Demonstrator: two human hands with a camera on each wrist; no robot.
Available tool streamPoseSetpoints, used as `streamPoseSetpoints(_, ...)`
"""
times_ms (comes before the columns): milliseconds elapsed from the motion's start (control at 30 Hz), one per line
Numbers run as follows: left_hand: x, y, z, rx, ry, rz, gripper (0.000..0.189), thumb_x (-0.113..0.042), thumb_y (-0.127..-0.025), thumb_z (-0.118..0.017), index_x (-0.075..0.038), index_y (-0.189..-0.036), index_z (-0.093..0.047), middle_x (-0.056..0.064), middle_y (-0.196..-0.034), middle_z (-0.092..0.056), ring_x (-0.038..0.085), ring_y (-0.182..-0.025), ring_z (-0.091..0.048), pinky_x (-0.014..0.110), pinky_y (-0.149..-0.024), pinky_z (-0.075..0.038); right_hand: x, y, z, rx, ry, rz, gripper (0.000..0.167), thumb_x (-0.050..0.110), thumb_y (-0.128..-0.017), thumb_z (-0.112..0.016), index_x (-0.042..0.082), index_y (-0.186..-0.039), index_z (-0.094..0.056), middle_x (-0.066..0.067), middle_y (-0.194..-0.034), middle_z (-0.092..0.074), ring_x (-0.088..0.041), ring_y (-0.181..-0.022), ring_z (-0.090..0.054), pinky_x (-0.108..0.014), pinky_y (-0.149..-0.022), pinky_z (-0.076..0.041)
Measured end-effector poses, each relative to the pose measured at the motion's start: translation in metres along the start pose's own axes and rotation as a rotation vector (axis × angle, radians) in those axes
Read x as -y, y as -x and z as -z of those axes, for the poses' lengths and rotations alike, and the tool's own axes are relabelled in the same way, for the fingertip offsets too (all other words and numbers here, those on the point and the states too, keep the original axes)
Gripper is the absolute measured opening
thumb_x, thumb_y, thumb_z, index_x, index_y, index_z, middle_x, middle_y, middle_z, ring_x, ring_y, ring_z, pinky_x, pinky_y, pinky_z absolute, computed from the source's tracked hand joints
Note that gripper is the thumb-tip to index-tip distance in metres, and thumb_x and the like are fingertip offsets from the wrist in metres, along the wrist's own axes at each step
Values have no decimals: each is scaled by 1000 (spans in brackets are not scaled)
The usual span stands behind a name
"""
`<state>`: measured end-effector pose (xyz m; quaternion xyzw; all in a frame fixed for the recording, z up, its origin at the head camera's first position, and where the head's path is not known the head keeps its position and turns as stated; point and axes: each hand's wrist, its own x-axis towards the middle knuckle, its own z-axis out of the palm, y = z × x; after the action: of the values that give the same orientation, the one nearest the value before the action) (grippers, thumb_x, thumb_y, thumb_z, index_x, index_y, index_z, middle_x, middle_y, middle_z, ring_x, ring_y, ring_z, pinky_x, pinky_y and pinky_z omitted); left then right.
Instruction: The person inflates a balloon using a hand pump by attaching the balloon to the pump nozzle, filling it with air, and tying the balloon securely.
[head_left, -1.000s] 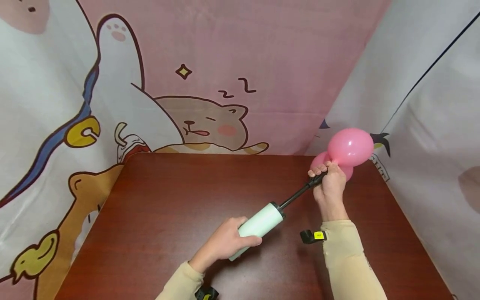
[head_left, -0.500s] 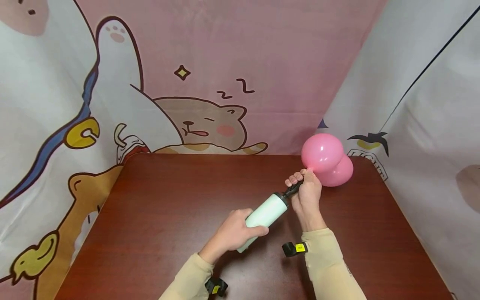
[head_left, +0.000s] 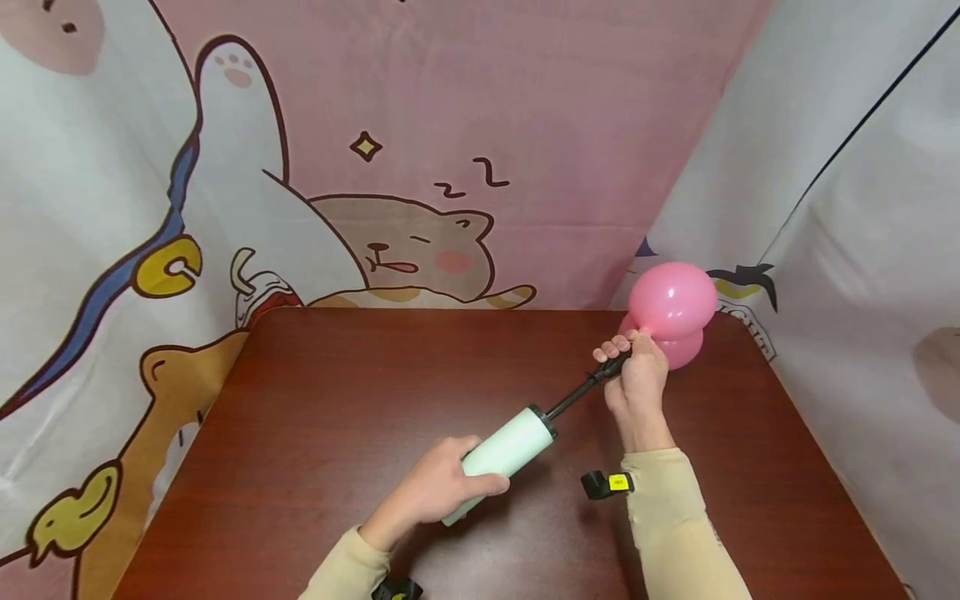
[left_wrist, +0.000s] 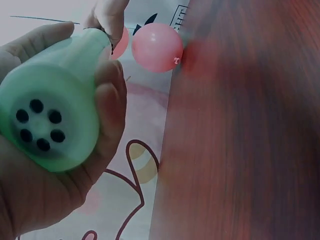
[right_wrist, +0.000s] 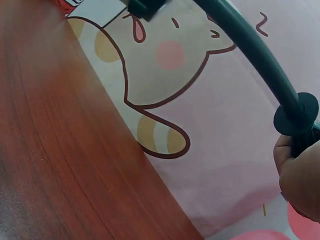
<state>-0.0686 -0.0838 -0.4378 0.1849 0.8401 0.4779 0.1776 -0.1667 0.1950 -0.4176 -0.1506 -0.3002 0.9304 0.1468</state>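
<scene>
My left hand (head_left: 442, 483) grips the pale green barrel of a hand pump (head_left: 508, 450). In the left wrist view the round end of the pump (left_wrist: 44, 117), with several dark holes, faces the camera. My right hand (head_left: 643, 375) holds the pump's black handle end, and its thumb and finger pinch the neck of a pink balloon (head_left: 672, 300). Between the hands the black rod (head_left: 573, 397) is drawn well out of the barrel. Behind the first balloon a second pink balloon (head_left: 681, 350) is partly hidden; its knot shows in the left wrist view.
Both hands work above a reddish-brown wooden table (head_left: 337, 400). A printed cloth (head_left: 585, 150) with cartoon animals hangs behind it and at both sides. Each sleeve carries a small black wrist camera (head_left: 606, 484).
The right hand first came down and left, pushing the rod into the barrel, then went back up and right with the balloons. The rod is out again; the left hand has shifted slightly left.
</scene>
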Motion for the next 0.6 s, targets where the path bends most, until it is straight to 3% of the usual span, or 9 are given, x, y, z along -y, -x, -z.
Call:
streamPoseSetpoints(133, -4, -9, -1, -31, -44, -6, 31, -40, -80, -80, -14, -87, -67, -7, -69, -59, 7, -58, -53, 26, -54, -45, -11, 4, -4, 16, 36, 24, 34, 21, -113, -36, 9, -82, -44, 1, -64, -42, -11, -52, -41, -23, -51, -39)
streamPoseSetpoints(367, -15, -36, -13, -81, -41, -3, 31, -40, -79, -81, -12, -86, -68, -5, -68, -61, 9, -57, -55, 27, -53, -47, -31, 13, -7, 27, 105, 10, 33, 23, -113, -34, 9, -85, -45, 2, -66, -42, -10, -52, -42, -22, -51, -39)
streamPoseSetpoints(600, -17, -37, -16, -64, 7, 5, 35, -40, -80, -81, -10, -93, -69, -3, -72, -63, 10, -56, -58, 28, -53, -50, -16, 7, -6, 15, 71, -13, 34, 23, -113, -37, 8, -83, -46, 0, -65, -43, -12, -52, -42, -24, -51, -41)
